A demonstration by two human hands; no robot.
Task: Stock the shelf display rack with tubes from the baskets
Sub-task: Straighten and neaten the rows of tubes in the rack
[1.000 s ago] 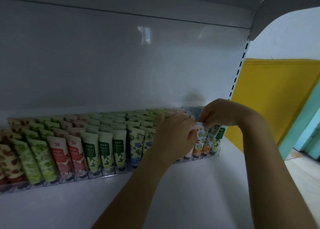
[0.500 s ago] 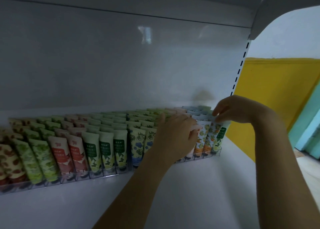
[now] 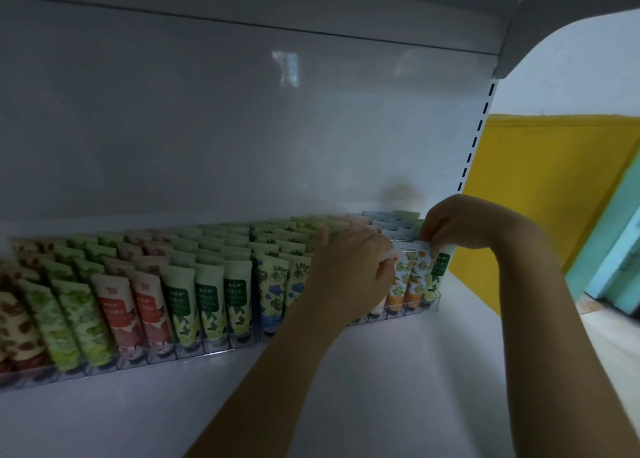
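Where the clear rack (image 3: 214, 348) ends, right of the middle of the frame, an orange-print tube (image 3: 415, 279) stands in its front row. The right hand (image 3: 460, 222) pinches its top. Just left, the left hand (image 3: 349, 277) is up against that row; its grip I cannot tell.

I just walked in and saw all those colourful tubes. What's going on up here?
A person is filling the clear plastic display rack on the white shelf with rows of small patterned tubes. Their right hand pinches the top of an orange-fruit patterned tube at the rack's right end. Their left hand rests against the tubes beside it; whether it grips one is hidden. The rack looks nearly full.
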